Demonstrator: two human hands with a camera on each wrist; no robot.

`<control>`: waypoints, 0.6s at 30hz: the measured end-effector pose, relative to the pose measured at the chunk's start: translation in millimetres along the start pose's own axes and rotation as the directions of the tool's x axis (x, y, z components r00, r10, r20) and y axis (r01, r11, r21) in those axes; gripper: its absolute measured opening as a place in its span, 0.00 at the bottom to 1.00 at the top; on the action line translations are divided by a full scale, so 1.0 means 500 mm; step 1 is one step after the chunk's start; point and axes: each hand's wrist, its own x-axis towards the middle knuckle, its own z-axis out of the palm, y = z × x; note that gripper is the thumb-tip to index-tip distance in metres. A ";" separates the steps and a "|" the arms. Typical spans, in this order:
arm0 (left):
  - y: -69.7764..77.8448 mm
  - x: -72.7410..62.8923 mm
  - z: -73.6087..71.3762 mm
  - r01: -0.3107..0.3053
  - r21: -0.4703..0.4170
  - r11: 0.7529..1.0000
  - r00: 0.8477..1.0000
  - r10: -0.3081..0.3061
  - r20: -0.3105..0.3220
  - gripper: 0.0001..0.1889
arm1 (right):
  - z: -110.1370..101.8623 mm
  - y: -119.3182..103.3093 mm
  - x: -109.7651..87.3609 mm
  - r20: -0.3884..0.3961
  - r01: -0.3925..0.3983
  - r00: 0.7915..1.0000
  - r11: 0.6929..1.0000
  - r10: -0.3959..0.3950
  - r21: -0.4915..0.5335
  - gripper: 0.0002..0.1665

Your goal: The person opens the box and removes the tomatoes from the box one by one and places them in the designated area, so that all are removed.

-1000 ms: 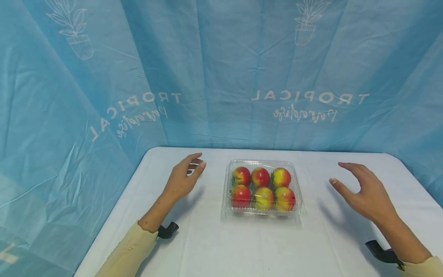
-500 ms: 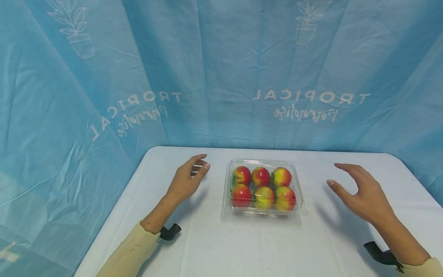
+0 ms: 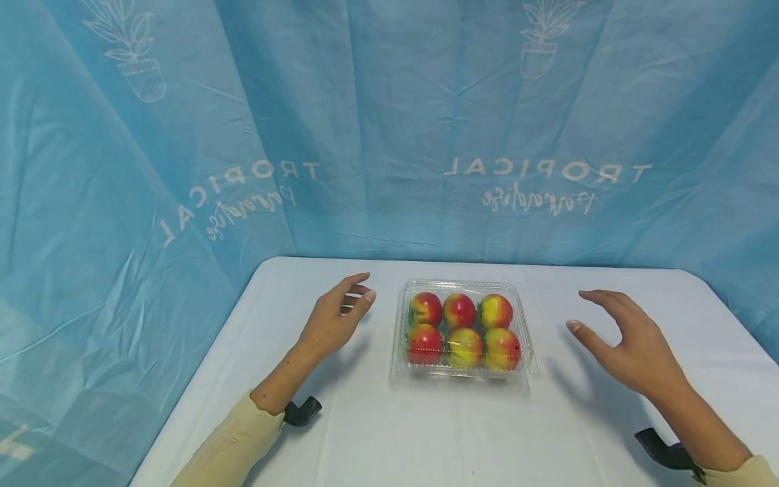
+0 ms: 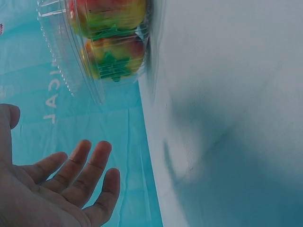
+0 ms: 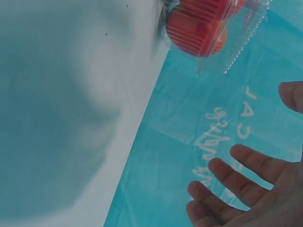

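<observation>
A clear plastic clamshell box (image 3: 397, 352) sits on the white table, its lid down over several red and yellow fruits (image 3: 458, 311) in two rows. Green leafy parts show on the fruits (image 4: 113, 56) in the left wrist view. My left hand (image 3: 331, 318) hovers to the left of the box, fingers loosely bent and holding nothing. On the other side my right hand (image 3: 635, 345) is held in the air, thumb and fingers spread apart, also holding nothing. Neither hand touches the box; a gap shows on both sides.
The white-covered table (image 3: 426, 433) has rounded far corners. Right behind it and along the left hangs a blue curtain (image 3: 402, 135) with white lettering and plant drawings. A black strap piece (image 3: 302, 411) sits at the left wrist, another black piece (image 3: 663, 450) at the right.
Both hands have moved slowly inward toward the box, the left one to the right and the right one to the left and slightly down. The box has stayed in place.
</observation>
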 end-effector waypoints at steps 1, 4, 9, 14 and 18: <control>0.001 -0.001 0.000 -0.003 -0.002 1.000 1.000 0.003 0.002 0.31 | 0.001 -0.002 0.000 0.003 0.000 1.000 1.000 0.000 0.000 0.38; 0.005 -0.003 0.002 -0.015 -0.007 1.000 1.000 0.015 0.011 0.30 | 0.002 -0.006 -0.001 0.009 0.003 1.000 1.000 -0.003 0.006 0.38; 0.008 -0.004 0.009 -0.031 -0.016 0.999 0.999 0.031 0.023 0.29 | 0.003 -0.014 -0.004 0.024 0.001 1.000 1.000 -0.001 0.013 0.38; 0.011 -0.007 0.017 -0.046 -0.023 0.999 0.999 0.046 0.026 0.28 | 0.008 -0.020 -0.007 0.032 0.007 0.999 1.000 -0.008 0.023 0.38; 0.013 -0.010 0.022 -0.056 -0.032 0.998 0.998 0.056 0.025 0.26 | 0.010 -0.023 -0.009 0.038 0.008 0.999 1.000 -0.009 0.023 0.37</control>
